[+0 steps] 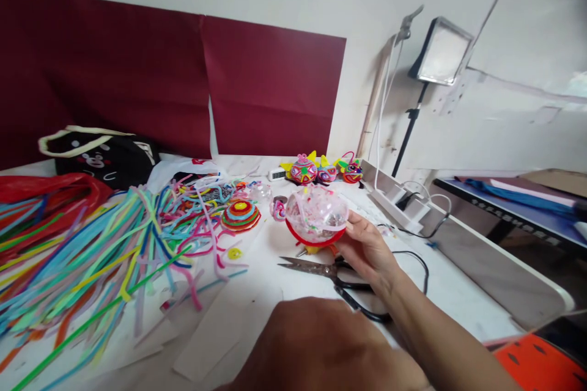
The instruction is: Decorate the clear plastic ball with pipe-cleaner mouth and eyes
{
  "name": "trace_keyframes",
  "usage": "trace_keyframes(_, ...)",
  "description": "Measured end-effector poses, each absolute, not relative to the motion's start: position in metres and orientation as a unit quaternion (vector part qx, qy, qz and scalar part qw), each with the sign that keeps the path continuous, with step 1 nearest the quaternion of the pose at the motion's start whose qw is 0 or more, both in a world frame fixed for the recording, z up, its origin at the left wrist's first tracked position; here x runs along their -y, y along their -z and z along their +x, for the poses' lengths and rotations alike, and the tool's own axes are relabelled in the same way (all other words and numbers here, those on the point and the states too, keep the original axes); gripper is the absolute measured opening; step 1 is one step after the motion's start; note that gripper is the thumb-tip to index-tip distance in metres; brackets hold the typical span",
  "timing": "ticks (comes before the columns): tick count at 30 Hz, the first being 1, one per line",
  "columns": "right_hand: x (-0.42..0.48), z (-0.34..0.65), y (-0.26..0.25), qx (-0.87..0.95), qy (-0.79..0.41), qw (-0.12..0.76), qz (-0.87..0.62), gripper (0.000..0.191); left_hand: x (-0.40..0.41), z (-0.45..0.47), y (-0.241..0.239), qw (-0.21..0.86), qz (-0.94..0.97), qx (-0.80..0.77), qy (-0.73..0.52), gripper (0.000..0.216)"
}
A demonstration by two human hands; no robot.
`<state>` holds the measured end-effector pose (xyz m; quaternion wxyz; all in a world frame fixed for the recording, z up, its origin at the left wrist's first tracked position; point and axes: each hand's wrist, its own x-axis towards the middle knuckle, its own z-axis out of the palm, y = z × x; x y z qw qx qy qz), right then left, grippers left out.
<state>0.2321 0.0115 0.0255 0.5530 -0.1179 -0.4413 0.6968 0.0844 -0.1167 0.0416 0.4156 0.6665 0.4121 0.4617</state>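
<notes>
My right hand (368, 245) pinches the side of a clear plastic ball (316, 211), raised above the table. A red fuzzy pipe cleaner runs around its lower edge, and small coloured bits show through its wall. Close to the camera at the bottom is my left hand (321, 342), blurred, with its fingers hidden. Black-handled scissors (316, 267) lie just below the ball, blades pointing left. An orange-yellow tool, partly covered by the ball, sits behind them. Left of the ball rests a coiled disc of striped pipe cleaners (241, 215).
Loose pipe cleaners (114, 256) spread over the table's left side, by a black bag (101, 159). Several finished colourful ornaments (303, 169) stand at the back. A power strip (398, 204) with cables lies on the right, near a lamp (443, 52) on a stand.
</notes>
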Motion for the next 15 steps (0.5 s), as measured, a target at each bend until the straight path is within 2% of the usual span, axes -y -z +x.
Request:
trace_keyframes(4,-0.011,0.232,-0.028,0.435,-0.696,0.563,-0.099,0.030,0.095,0.083,-0.045,0.422,0.681,-0.429,-0.417,0.023)
trace_keyframes(6,-0.011,0.232,-0.030,0.434,-0.696,0.565,-0.090,0.032,0.081,0.083,-0.040,0.475,0.614,-0.484,-0.404,0.022)
trace_keyframes(9,-0.011,0.233,-0.032,0.433,-0.697,0.566,-0.079,0.031,0.064,0.088,-0.033,0.519,0.503,-0.502,-0.475,0.035)
trace_keyframes(15,-0.013,0.234,-0.031,0.439,-0.691,0.570,-0.075,0.030,0.048,0.112,-0.036,0.493,0.412,-0.424,-0.638,0.056)
